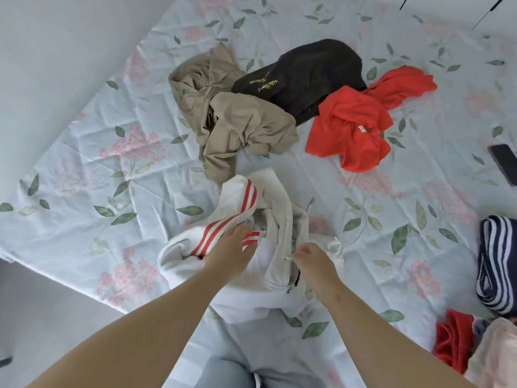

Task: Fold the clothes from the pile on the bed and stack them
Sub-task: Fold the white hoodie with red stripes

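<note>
White jacket [246,298] crumpled on bed [84,177] under both hands: left hand [232,247] spread flat on its red-striped sleeve, right hand [313,259] pinching its zipper edge, pile of clothes [251,121] lying just beyond.

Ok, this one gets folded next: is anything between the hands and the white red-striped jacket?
Nothing visible: the left hand lies on the white red-striped jacket and the right hand pinches its front edge.
</note>
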Tool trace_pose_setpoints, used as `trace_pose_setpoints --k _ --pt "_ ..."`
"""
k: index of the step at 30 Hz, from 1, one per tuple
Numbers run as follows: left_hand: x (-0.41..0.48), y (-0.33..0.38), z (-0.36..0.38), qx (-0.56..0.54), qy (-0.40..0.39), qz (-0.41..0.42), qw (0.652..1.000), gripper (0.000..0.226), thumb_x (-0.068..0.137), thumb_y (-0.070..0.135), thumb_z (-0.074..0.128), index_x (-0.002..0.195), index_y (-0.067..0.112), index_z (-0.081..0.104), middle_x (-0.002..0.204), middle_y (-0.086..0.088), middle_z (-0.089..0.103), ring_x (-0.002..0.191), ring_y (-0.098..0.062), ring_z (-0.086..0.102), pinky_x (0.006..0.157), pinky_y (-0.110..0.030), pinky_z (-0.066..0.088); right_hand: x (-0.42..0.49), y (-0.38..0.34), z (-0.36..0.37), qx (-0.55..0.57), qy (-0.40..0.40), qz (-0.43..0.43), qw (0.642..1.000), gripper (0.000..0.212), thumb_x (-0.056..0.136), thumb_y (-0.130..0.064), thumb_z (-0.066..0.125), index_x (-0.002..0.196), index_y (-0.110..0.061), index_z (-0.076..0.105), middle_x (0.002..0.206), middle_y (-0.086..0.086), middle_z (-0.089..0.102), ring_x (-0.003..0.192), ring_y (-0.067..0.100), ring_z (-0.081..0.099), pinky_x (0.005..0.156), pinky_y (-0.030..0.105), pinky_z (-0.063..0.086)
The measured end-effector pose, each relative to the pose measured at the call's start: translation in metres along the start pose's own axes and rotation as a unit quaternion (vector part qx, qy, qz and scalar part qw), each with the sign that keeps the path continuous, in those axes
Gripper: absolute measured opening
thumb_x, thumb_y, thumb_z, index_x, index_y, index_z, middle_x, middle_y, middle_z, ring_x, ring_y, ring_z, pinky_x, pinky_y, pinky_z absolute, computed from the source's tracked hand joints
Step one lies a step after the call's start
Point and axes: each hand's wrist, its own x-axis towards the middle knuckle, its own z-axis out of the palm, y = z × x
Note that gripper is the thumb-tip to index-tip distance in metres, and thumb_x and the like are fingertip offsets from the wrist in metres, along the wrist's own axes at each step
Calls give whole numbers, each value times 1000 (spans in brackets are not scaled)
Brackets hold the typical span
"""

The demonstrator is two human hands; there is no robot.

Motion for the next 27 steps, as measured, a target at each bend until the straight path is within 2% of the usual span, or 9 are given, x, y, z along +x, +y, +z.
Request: trace_pose_setpoints --k 4,7,10,13,15,16,19,24,27 --pt "27 -5 15 79 -43 16 996 63 92 48 48 146 24 26 154 7 24 140 -15 26 113 -39 28 39 4 10 133 39 79 987 53 90 -20 54 140 -19 35 87 -9 48 73 11 52 61 25 43" --pt "42 -9 26 102 -86 -11 991 66 90 56 47 146 29 23 147 6 37 133 -19 38 106 -39 32 66 11 13 172 63 91 979 67 85 -18 59 145 -16 28 97 -4 54 87 16 57 72 31 49" --pt "49 -15 26 52 -69 -35 996 61 90 54 49 143 28 32 125 5 56 103 -17 56 75 -24 42 85 14 15 212 53 115 969 58 87 -13 61 139 -10 35 92 -1 58 79 13 57 65 27 47" --pt "49 -17 11 -19 -33 -20 999 43 91 48 52 125 23 51 87 11 57 72 -7 51 58 -15 38 86 6 9 198 10 132 971 21 88 -7 57 109 -5 61 102 13 66 88 26 61 71 32 51" --pt "45 -17 -7 -56 -3 -5 998 28 90 45 55 109 24 56 74 12 53 65 -6 49 54 -14 38 79 -4 -2 216 37 95 971 30 88 -3 51 116 -7 61 114 10 63 103 27 59 83 37 52" --pt "42 -15 -18 -73 11 -4 997 23 90 44 55 102 24 56 70 11 53 64 -8 50 55 -17 37 73 -10 -11 216 65 61 972 32 87 -3 48 115 -10 61 111 7 61 100 25 57 80 35 50" --pt "31 0 -57 -115 57 5 992 24 92 40 53 93 16 57 70 2 55 64 -14 49 59 -28 37 44 -36 -41 212 131 -26 968 10 84 -4 45 85 -8 54 78 6 46 66 17 40 56 27 31" --pt "-4 47 -126 -183 134 69 972 16 93 36 54 87 22 56 78 -1 58 71 -18 53 63 -30 40 -35 -101 -97 275 213 -166 923 22 80 -3 49 63 -12 38 55 -7 34 54 11 28 49 24 26" --pt "-37 82 -159 -194 182 133 955 19 93 37 54 79 25 53 71 4 56 63 -8 52 58 -21 39 -101 -140 -143 294 205 -283 890 12 67 -12 57 59 -11 48 53 -6 37 55 12 33 52 26 27"
